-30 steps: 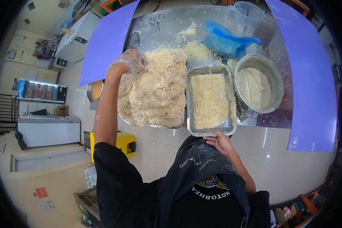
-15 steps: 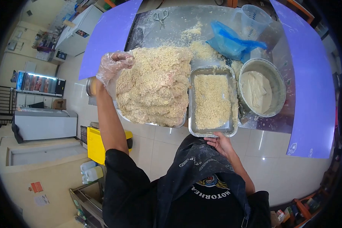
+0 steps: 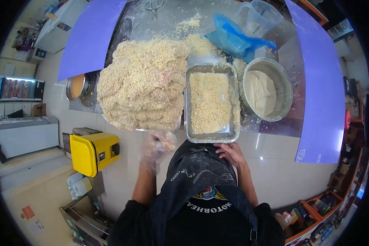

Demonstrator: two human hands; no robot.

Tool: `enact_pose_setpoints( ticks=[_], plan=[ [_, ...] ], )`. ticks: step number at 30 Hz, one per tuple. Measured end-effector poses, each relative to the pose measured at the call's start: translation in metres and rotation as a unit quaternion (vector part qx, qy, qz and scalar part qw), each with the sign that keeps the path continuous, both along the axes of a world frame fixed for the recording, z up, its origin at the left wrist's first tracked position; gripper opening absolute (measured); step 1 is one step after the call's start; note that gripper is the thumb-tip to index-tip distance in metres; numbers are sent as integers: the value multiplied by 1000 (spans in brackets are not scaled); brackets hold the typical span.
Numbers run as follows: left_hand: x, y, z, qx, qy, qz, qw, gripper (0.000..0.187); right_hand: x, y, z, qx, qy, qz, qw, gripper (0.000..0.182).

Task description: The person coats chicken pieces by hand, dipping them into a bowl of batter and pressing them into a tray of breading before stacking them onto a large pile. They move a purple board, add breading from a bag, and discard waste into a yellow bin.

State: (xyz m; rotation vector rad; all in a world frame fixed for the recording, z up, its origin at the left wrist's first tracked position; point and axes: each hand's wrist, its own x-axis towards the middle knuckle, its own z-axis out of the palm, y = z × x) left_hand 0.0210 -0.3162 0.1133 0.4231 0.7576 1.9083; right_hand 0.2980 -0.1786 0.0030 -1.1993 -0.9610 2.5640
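Observation:
My left hand point(image 3: 156, 149), in a clear plastic glove smeared by motion, is in front of a large heap of crumb-coated pieces point(image 3: 143, 86). Whether its fingers hold anything is too blurred to tell. My bare right hand point(image 3: 230, 153) has its fingers apart at the front edge of a metal tray point(image 3: 187, 119). Pale crumbs point(image 3: 211, 102) cover much of that tray's bottom. Right of it stands a round metal pot point(image 3: 289, 96) with pale batter point(image 3: 260, 92) inside.
A blue plastic bag point(image 3: 233, 39), a clear measuring jug point(image 3: 262, 18) and scissors point(image 3: 154, 9) lie toward the back of the table. Purple boards point(image 3: 92, 37) flank both sides. A bowl of orange liquid point(image 3: 76, 86) sits at the left. A yellow bin point(image 3: 84, 153) stands below on the floor.
My left hand has moved from the heap's far left side down to its front. My right hand stays near the tray's front edge. The whole view has shifted, with the table further left.

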Motion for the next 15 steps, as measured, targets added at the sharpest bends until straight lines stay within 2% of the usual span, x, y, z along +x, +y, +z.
enact_pose_setpoints(
  ticks=[1, 3, 4, 5, 7, 8, 9, 10, 11, 12, 14, 15],
  plan=[
    [15, -10, -7, -8, -69, 0, 998, 21, 11, -3, -5, 40, -65, 12, 997, 35],
    [28, -28, -13, -11, -76, 1, 997, 21, 29, 5, -21, 137, -187, 75, 970, 32],
    [39, -42, -14, -12, -81, 21, 996, 21, 40, 6, -44, 150, -228, 84, 958, 32],
    [51, -59, -10, -26, -98, 73, 992, 21, 48, 8, -58, 168, -295, 150, 929, 38],
    [61, -87, -3, -53, -127, 162, 977, 20, 78, 10, -114, 131, -334, 233, 904, 30],
    [68, -104, -5, -33, -121, 208, 970, 19, 110, 18, -164, 295, -277, 588, 701, 25],
    [69, -123, -10, -44, -88, 201, 975, 21, 133, 35, -200, 410, -148, 823, 364, 25],
    [69, -149, -16, -64, -51, 200, 976, 23, 136, 40, -195, 350, -265, 807, 395, 23],
    [74, -181, -14, -92, -19, 203, 975, 26, 138, 40, -199, 300, -325, 791, 423, 24],
    [81, -209, -5, -129, -29, 258, 957, 25, 141, 40, -206, 254, -386, 767, 446, 26],
    [90, -246, 3, -176, -59, 346, 920, 24, 122, 44, -241, 220, -357, 714, 561, 38],
    [98, -262, 6, -142, -80, 429, 888, 22, 101, 45, -246, 211, -312, 669, 640, 47]
  ],
)
